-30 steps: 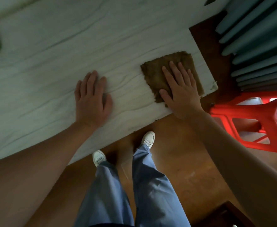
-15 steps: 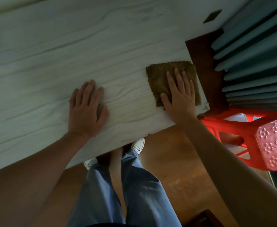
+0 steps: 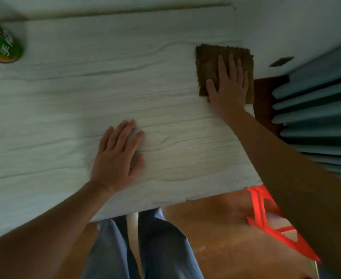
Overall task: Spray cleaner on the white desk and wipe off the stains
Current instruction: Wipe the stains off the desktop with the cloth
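The white desk (image 3: 65,109) with faint wood grain fills most of the view. A brown square cloth (image 3: 208,63) lies flat near the desk's right edge, toward the far side. My right hand (image 3: 229,85) presses on the cloth with straight, spread fingers and covers its near half. My left hand (image 3: 118,158) rests flat on the bare desk near the front edge, fingers straight. A green cleaner bottle (image 3: 1,43) with an orange band stands at the far left, partly cut off by the frame.
A red plastic stool (image 3: 266,222) stands on the brown floor right of the desk's front corner. Blue-grey pleated curtains (image 3: 314,109) hang close to the desk's right edge. My legs in blue trousers (image 3: 145,248) are below the front edge.
My right hand has slid the cloth away from the front corner toward the far side of the desk. My left hand stayed flat on the desk.
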Motion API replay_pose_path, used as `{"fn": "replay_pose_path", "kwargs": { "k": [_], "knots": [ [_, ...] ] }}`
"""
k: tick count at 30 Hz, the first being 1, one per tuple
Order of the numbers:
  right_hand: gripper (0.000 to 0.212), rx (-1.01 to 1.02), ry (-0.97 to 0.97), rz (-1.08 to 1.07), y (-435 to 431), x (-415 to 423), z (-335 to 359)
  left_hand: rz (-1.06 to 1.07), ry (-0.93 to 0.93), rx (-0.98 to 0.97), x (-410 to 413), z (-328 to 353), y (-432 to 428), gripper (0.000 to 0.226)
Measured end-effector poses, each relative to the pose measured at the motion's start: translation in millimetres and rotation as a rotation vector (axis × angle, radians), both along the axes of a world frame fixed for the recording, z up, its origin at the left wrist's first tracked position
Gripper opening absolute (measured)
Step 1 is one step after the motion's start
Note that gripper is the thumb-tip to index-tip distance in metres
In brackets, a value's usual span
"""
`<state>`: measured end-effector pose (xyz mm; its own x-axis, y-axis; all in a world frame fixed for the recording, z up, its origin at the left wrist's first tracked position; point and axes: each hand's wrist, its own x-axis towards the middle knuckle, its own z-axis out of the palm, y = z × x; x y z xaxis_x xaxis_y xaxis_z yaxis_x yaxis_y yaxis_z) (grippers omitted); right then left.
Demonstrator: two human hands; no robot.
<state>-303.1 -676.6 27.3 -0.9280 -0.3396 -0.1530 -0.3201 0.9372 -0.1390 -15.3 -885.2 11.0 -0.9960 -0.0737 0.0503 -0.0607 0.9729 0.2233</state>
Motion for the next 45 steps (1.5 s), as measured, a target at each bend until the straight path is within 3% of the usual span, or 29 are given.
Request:
{"fn": "replay_pose_path", "kwargs": {
  "k": [7, 12, 15, 20, 24, 38, 42, 45],
  "knots": [
    [0.067, -0.015, 0.016, 0.057, -75.4, -73.2, 5.6, -0.014, -0.010, -0.030, 0.7, -7.0, -1.9, 0.061],
    [0.068, -0.009, 0.031, 0.005, -108.9, -79.0, 1.1, -0.007, -0.004, -0.028, -0.5, -2.4, 0.3, 0.061],
    [0.071, -0.023, -0.004, 0.014, -130.9, -56.0, 1.1, -0.004, -0.013, -0.031, -0.8, 0.6, 0.8, 0.061],
    [0.072, -0.065, -0.017, 0.321, -153.3, 27.0, 2.7, -0.001, -0.032, -0.041, -1.2, 4.0, 0.1, 0.061],
    [0.064, -0.161, -0.027, 0.471, -118.8, 86.8, 1.9, -0.002, -0.047, -0.030, -1.6, 6.5, 0.5, 0.061],
    [0.064, -0.117, -0.129, 0.146, -5.3, 238.1, 14.0, 0.010, -0.074, 0.027, 0.2, 17.2, 3.7, 0.060],
    [0.066, -0.125, -0.190, 0.107, 1.3, 238.6, 29.9, 0.000, -0.171, 0.064, 0.4, 32.3, 1.4, 0.061],
    [0.068, -0.125, -0.160, -0.059, 5.1, 229.9, 42.5, 0.060, -0.234, 0.066, 8.5, 49.4, -4.3, 0.052]
  ]
}}
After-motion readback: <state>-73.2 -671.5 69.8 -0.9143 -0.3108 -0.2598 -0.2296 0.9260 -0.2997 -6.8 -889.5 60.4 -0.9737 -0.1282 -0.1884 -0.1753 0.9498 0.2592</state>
